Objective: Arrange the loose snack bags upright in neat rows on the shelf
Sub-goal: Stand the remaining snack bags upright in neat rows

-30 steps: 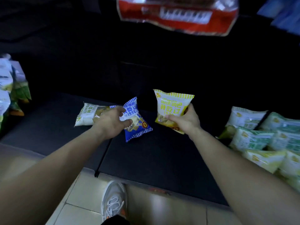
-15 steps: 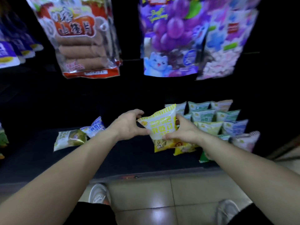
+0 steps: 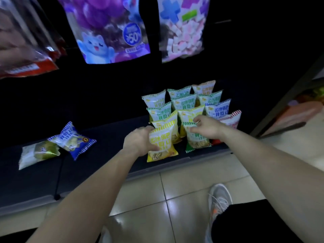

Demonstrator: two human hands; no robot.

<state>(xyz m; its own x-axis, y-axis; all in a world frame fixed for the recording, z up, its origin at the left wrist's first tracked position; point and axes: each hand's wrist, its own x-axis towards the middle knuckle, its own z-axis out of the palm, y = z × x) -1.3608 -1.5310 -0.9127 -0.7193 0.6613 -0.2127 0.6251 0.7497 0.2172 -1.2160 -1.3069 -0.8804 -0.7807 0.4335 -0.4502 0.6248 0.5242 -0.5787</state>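
From the head camera, a low dark shelf point(image 3: 105, 137) runs across the middle of the frame, just above a tiled floor point(image 3: 157, 199).

The left hand point(image 3: 138, 142) grips a yellow bag point(image 3: 162, 142) by its left side, fingers wrapped round the edge. The bag stands upright at the shelf's front lip, at the head of the leftmost row.

Just beside it, the right hand point(image 3: 206, 128) has its fingers curled onto the top seam of a green bag point(image 3: 196, 141) and pinches it (the thumb is partly hidden behind the packet). This bag also stands upright at the front, heading the next row.

Behind both, the standing bags point(image 3: 184, 102) form roughly three rows running back into the dark, mostly green-and-white and yellow packets. A red-striped bag point(image 3: 229, 120) stands at the right end, touching the right forearm's far side.

Well apart on the left, two bags lie flat on the shelf: a blue bag point(image 3: 75, 139) and a pale green bag point(image 3: 38, 151), their corners overlapping.

Above hang larger packets: a purple pouch point(image 3: 108, 28), a pink-and-white pouch point(image 3: 182, 28) and a blurred red-edged packet point(image 3: 22, 50). A grey shoe point(image 3: 219, 199) rests on the tiles.
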